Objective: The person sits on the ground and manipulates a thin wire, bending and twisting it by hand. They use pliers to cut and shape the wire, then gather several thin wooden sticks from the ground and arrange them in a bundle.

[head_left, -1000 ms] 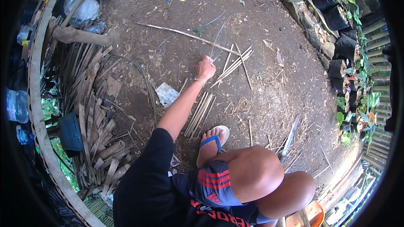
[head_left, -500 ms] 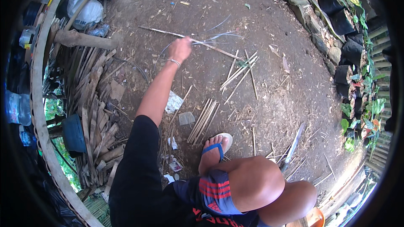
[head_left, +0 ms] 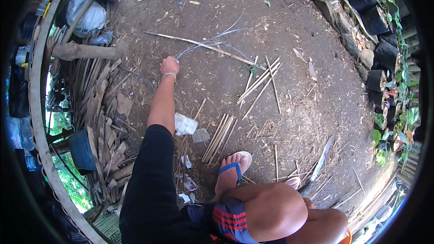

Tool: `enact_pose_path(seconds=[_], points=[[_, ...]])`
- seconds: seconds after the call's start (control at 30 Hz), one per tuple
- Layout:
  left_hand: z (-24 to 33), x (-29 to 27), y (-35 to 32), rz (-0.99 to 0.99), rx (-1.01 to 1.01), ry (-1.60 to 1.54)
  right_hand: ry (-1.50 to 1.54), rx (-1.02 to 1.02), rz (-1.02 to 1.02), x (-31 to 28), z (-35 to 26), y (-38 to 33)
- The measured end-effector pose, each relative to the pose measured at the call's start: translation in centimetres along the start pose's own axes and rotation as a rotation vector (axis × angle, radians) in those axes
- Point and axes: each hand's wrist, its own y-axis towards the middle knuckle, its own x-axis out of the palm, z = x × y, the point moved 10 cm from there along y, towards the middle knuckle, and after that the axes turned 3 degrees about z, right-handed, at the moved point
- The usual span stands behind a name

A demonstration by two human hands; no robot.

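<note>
Dirt floor, packed brown earth strewn with chips and dry leaves, lay under the squatting person. Their left hand, a pale band at the wrist, was stretched well forward, its fingers closed around the near ends of a bunch of thin pale grey-white strips. The strips fanned up and away from the fist, arching over a long split bamboo stick that lay on the ground just beyond. The right hand did not show anywhere in the view; only a bent knee and a foot in a blue-strapped sandal filled the lower edge.

By the way those strips curved and blurred, I judged them very light, springy and whippy rather than stiff, likely to slip apart if gripped loosely and to kink if bent hard. Holding them gathered at one end, as the fist did, seemed the sensible place; their edges may well have been sharp.

Nearer the foot lay a tidy bundle of short tan bamboo splints, and a looser scatter of longer splints lay farther out. A crumpled white scrap sat beside the forearm. A long-bladed knife rested on the ground to the right, well apart from the hand. Stacked split wood crowded the left side.
</note>
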Motion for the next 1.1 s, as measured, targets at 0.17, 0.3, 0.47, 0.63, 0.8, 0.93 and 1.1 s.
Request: enact_pose_path(seconds=[0.17,0.3,0.47,0.63,0.8,0.93,1.1], points=[[2.7,-2.2,-3.0,-0.1,0.208,-0.18,-0.01,-0.018,0.006,0.2,0.2,-0.9],[1.7,-7.1,-8.4,-0.431,0.167,-0.505,-0.012,-0.059,0.029,0.1,0.3,-1.1],[-3.0,-20.8,-17.2,-0.409,0.2,-0.734,0.011,-0.094,0.068,0.7,1.9,-2.0],[-12.3,-26.4,-27.7,-0.508,-0.026,-0.872,0.008,0.081,0.11,-2.2,10.6,-13.4],[-22.7,-28.7,-35.6,-0.281,-0.061,-1.116,-0.034,0.34,0.169,-6.7,21.7,-24.6],[-30.4,-26.6,-43.0,-0.398,-0.248,-0.953,-0.042,0.38,0.212,-7.9,25.3,-23.8],[-35.7,-25.1,-48.8,-0.299,-0.348,-0.981,-0.038,0.385,0.224,-9.1,25.9,-22.0]])
